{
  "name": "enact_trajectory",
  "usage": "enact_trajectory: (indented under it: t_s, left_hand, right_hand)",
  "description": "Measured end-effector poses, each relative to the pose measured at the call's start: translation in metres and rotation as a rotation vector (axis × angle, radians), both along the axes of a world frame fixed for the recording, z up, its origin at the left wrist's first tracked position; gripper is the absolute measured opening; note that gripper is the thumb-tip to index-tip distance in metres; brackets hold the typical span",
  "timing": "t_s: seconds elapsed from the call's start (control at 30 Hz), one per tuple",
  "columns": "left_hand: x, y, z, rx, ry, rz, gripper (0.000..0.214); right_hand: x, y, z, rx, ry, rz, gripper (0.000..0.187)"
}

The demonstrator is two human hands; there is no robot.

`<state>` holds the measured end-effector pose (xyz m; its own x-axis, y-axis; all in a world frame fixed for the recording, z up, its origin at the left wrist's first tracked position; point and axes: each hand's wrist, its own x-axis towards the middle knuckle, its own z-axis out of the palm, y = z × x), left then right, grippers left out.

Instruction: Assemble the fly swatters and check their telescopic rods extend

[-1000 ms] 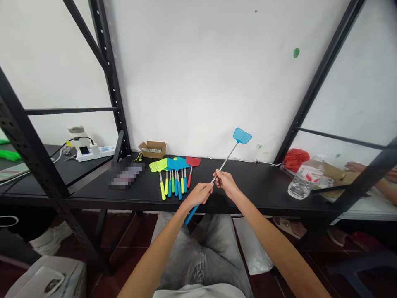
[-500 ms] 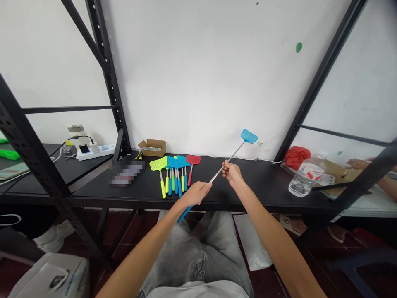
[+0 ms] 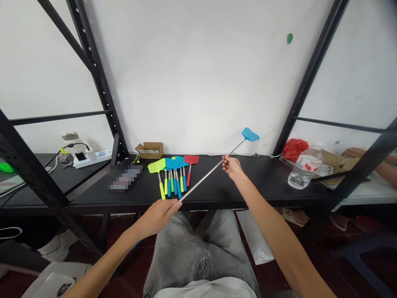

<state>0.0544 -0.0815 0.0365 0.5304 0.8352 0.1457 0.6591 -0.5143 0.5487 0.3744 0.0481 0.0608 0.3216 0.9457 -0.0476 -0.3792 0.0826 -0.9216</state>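
Note:
I hold a blue fly swatter (image 3: pixel 249 134) with a telescopic metal rod (image 3: pixel 203 179) stretched out between my hands. My left hand (image 3: pixel 159 214) is closed round its handle, low over my lap in front of the black shelf (image 3: pixel 263 184). My right hand (image 3: pixel 232 166) pinches the rod further up, over the shelf, and the blue mesh head sticks up past it towards the wall. A bunch of several collapsed swatters (image 3: pixel 173 171) in yellow, green, blue and red lies on the shelf to the left of my right hand.
A small open cardboard box (image 3: pixel 150 149) stands at the back by the wall. A clear water bottle (image 3: pixel 304 173) and a red bag (image 3: pixel 294 148) are at the right, where another person's arm (image 3: pixel 383 167) rests. A power strip (image 3: pixel 89 155) lies on the left shelf. Black rack posts frame both sides.
My hands have drawn apart: the left went down and left with the handle, the right stayed up on the rod. The rod is much longer between them.

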Motion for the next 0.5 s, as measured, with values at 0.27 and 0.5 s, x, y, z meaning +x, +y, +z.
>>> enact_trajectory:
  t_s: [0.27,0.5]
  left_hand:
    - [-0.027,-0.013,-0.002,0.115,0.046,0.095,0.035]
    - [-0.089,0.007,-0.009,0.307,0.306,0.307,0.030]
  right_hand:
    - [-0.007,-0.001,0.004,0.006,-0.005,0.019,0.020]
    - [0.023,-0.005,-0.004,0.058,0.027,0.053,0.014]
